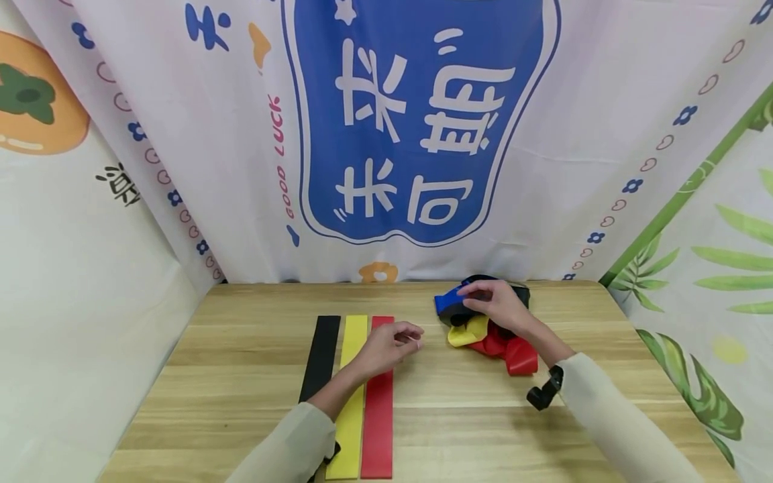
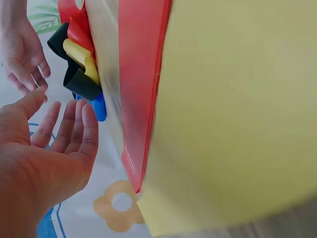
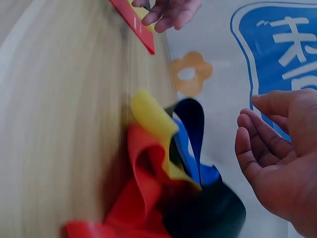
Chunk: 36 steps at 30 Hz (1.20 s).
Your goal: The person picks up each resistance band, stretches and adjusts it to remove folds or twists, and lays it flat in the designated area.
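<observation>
Three flat bands lie side by side on the left half of the table: black (image 1: 321, 355), yellow (image 1: 345, 443) and red (image 1: 378, 422). My left hand (image 1: 386, 345) hovers over the red band's upper part, its fingers loosely bent around nothing. To the right is a crumpled heap of similar bands, with blue (image 1: 447, 303), yellow (image 1: 470, 332), red (image 1: 521, 355) and dark green or black (image 3: 210, 210) loops. Over this heap hangs my right hand (image 1: 495, 305); the right wrist view shows its relaxed fingers apart from the bands and holding nothing.
The wooden table (image 1: 253, 376) meets a printed white curtain (image 1: 241, 221) at its back edge. More printed cloth (image 1: 712, 282) hangs at the right side. Bare wood lies between the flat bands and the heap.
</observation>
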{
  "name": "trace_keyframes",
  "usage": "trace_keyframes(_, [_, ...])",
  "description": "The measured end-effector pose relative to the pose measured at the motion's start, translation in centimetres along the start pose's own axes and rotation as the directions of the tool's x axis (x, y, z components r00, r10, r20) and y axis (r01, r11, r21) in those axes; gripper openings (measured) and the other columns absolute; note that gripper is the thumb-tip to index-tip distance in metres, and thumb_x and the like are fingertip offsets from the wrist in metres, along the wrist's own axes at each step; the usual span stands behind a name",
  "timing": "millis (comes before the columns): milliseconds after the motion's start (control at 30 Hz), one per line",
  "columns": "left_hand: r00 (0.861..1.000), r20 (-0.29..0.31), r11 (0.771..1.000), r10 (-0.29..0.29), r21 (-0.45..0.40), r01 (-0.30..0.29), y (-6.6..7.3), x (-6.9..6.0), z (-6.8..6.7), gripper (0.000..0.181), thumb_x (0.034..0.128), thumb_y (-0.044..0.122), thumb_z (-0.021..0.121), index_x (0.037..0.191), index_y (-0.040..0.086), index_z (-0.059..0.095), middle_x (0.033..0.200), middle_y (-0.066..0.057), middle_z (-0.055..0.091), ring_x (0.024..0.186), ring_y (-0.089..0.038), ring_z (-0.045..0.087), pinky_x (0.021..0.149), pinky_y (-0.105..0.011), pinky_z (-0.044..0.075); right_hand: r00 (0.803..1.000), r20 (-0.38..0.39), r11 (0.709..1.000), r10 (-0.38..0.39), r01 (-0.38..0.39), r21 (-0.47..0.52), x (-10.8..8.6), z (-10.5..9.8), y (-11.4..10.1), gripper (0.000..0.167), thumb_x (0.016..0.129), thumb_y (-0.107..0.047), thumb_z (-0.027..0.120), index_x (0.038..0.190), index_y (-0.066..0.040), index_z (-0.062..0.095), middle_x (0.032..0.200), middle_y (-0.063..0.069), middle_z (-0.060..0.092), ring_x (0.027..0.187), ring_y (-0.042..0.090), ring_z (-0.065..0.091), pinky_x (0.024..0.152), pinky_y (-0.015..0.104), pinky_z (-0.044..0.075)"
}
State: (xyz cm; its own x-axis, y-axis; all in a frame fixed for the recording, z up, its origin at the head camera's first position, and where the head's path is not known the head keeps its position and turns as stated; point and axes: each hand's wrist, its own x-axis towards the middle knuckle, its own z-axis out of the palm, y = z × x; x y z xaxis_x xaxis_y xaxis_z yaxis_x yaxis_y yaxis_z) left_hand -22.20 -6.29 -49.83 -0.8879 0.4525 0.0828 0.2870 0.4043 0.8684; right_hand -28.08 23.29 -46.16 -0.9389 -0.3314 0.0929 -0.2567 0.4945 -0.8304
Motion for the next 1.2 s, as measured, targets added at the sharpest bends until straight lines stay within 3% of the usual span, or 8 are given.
trace_keyframes(167, [0.996, -0.071, 0.999, -0.047, -0.002, 0.047, -0.1, 1.1, 0.6, 0.031, 0.1024, 0.017, 0.072, 0.128, 0.001, 0.073, 0.123, -0.015, 0.075, 0.109, -0.027, 0.072, 0.088, -0.031, 0.061, 1.000, -0.021, 1.000, 0.011, -0.011, -0.006, -0.3, -1.6, 1.0, 0.024, 0.102, -0.009, 0.071, 0.125, -0.001, 0.075, 0.130, 0.022, 0.071, 0.112, 0.031, 0.070, 0.089, 0.019, 0.056])
trace_keyframes(333, [0.985, -0.118, 0.991, -0.127, -0.043, 0.123, 0.2, 2.4, 1.2, 0.034, 0.1036, 0.025, 0.071, 0.132, 0.006, 0.072, 0.125, -0.008, 0.074, 0.116, -0.026, 0.070, 0.090, -0.036, 0.061, 0.999, -0.046, 0.999, 0.026, -0.027, -0.035, -0.6, -3.2, 2.2, 0.026, 0.104, -0.008, 0.068, 0.128, 0.001, 0.073, 0.132, 0.020, 0.071, 0.112, 0.033, 0.068, 0.089, 0.016, 0.054])
trace_keyframes(467, [0.977, -0.147, 0.986, -0.155, -0.090, 0.143, 0.4, 3.3, 1.7, 0.035, 0.1037, 0.024, 0.071, 0.133, 0.007, 0.071, 0.127, -0.007, 0.073, 0.118, -0.026, 0.068, 0.092, -0.038, 0.061, 0.997, -0.072, 0.997, 0.027, -0.032, -0.064, -0.8, -4.3, 3.2, 0.027, 0.104, -0.010, 0.069, 0.127, 0.002, 0.073, 0.132, 0.021, 0.071, 0.113, 0.034, 0.066, 0.089, 0.016, 0.052])
trace_keyframes(767, [0.970, -0.160, 0.971, -0.182, -0.182, 0.152, 0.3, 4.6, 3.0, 0.038, 0.1040, 0.024, 0.070, 0.138, 0.006, 0.069, 0.132, -0.008, 0.071, 0.121, -0.026, 0.067, 0.098, -0.040, 0.059, 0.991, -0.120, 0.995, 0.065, -0.072, -0.061, -1.4, -6.3, 5.5, 0.027, 0.104, -0.010, 0.067, 0.127, 0.004, 0.072, 0.130, 0.024, 0.070, 0.110, 0.031, 0.062, 0.084, 0.016, 0.052])
trace_keyframes(1033, [0.968, -0.155, 0.958, -0.198, -0.241, 0.157, 0.3, 5.5, 4.4, 0.036, 0.1036, 0.023, 0.071, 0.136, 0.007, 0.070, 0.126, -0.007, 0.073, 0.113, -0.020, 0.069, 0.095, -0.032, 0.060, 0.988, -0.081, 0.989, 0.129, -0.134, -0.057, -1.4, -6.8, 7.0, 0.028, 0.103, -0.004, 0.066, 0.130, 0.004, 0.071, 0.139, 0.028, 0.064, 0.118, 0.038, 0.063, 0.086, 0.018, 0.056])
trace_keyframes(1200, [0.963, -0.156, 0.946, -0.219, -0.275, 0.170, 0.2, 6.2, 5.2, 0.034, 0.1032, 0.022, 0.072, 0.134, 0.007, 0.071, 0.125, -0.008, 0.072, 0.116, -0.021, 0.069, 0.100, -0.035, 0.058, 0.989, -0.073, 0.990, 0.127, -0.132, -0.058, -1.3, -6.8, 7.7, 0.029, 0.100, 0.000, 0.069, 0.128, 0.007, 0.071, 0.132, 0.029, 0.067, 0.112, 0.031, 0.067, 0.083, 0.021, 0.057])
